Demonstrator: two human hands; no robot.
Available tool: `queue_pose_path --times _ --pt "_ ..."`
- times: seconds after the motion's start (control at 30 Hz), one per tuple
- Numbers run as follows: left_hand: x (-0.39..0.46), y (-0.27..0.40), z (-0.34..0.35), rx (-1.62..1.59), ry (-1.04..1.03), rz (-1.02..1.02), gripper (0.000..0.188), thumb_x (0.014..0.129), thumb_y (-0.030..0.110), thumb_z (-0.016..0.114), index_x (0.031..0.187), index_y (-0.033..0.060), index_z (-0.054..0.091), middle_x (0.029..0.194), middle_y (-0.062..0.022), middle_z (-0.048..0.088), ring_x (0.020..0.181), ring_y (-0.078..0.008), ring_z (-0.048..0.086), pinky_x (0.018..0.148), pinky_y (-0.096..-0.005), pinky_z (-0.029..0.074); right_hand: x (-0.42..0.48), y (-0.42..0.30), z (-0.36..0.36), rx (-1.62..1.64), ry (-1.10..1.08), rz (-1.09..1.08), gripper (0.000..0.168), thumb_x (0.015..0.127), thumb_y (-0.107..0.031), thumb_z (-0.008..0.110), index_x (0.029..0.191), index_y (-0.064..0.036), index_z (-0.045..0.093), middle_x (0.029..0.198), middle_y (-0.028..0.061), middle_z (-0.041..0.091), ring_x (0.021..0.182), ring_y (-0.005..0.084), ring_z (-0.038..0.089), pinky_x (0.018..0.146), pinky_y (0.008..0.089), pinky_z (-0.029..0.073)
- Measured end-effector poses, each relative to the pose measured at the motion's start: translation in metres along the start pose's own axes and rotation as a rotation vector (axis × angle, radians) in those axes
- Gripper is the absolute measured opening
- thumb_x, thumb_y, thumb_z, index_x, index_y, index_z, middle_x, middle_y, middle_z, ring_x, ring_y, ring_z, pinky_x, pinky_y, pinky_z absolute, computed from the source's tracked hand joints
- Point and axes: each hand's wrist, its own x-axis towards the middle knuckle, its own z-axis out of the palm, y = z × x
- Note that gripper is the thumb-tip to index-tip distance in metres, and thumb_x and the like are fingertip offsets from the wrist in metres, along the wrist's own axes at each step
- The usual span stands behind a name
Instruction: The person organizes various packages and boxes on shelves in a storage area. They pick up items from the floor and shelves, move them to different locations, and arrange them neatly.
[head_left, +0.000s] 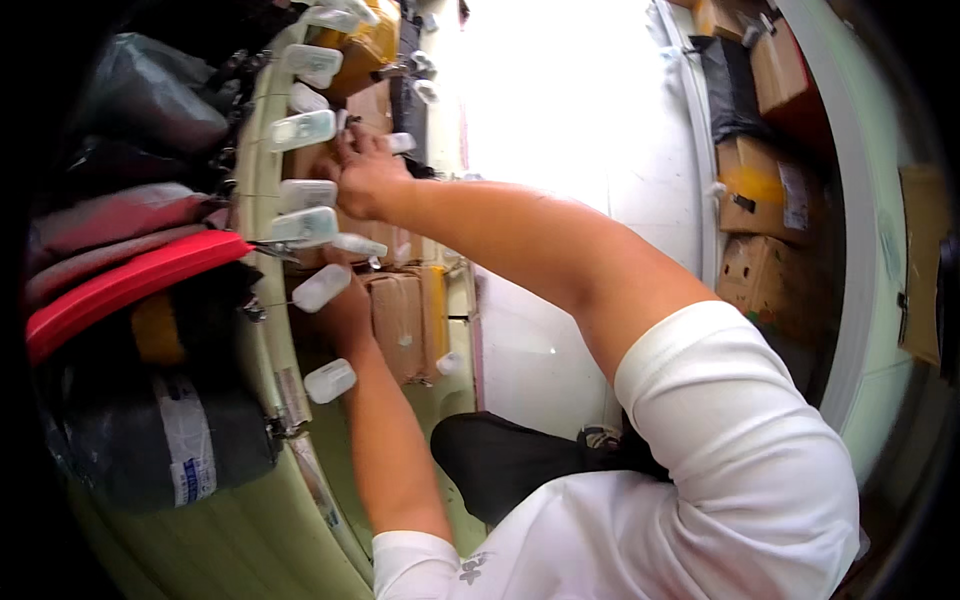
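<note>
My right hand (369, 174) reaches across to the shelf on the left, its fingers bent at the face of a brown cardboard box (366, 227). Lower on the same shelf is my left hand (346, 307), blurred and partly behind the white plastic tags (304, 225). Its fingertips are hidden, so I cannot tell if it grips anything. Beside the left hand stand flat cardboard boxes (397, 326) with a yellow strip along one side. Several tags stick out from the pale shelf edge (262, 165) around both hands.
Dark plastic-wrapped parcels (165, 427) and a red packet (142, 281) fill the shelf at far left. A yellow parcel (371, 45) lies above my right hand. Across the white tiled floor (540, 352), another shelf holds cardboard boxes (757, 187). My dark-clothed knee (495, 457) is bent below.
</note>
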Motion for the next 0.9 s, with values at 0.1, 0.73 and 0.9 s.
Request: queue_pose_path --times 0.1,0.73,0.9 --pt "0.002 -0.010 0.018 0.080 -0.046 -0.126 0.058 0.087 0.048 0.062 0.116 -0.0016 0.060 0.101 -0.0272 0.065 0.093 -0.0415 0.063 0.081 -0.0474 0.049 -0.015 0.042 0.007 -0.152 0.014 -0.228 0.070 0.096 -0.052 0.033 0.150 -0.008 0.025 0.156 0.0196 0.020 0.142 0.0396 0.021 0.116 0.0459 0.022" --pt "0.014 -0.030 0.014 0.220 0.006 0.177 0.054 0.078 0.041 0.075 0.105 -0.0040 0.062 0.103 -0.0239 0.065 0.098 -0.0421 0.062 0.085 -0.0446 0.051 -0.151 0.061 -0.228 -0.500 0.009 0.095 0.047 0.088 -0.030 0.057 0.127 -0.005 0.058 0.124 0.0143 0.062 0.123 0.0320 0.051 0.104 0.0413 0.041" --pt "0.015 -0.001 -0.004 0.334 -0.002 -0.046 0.074 0.070 0.050 0.076 0.111 -0.0071 0.052 0.103 -0.0237 0.061 0.091 -0.0408 0.062 0.080 -0.0470 0.052 -0.195 0.038 -0.296 -0.560 0.284 0.172 0.045 0.088 -0.028 0.057 0.125 -0.004 0.058 0.122 0.0138 0.063 0.121 0.0303 0.052 0.103 0.0391 0.041"
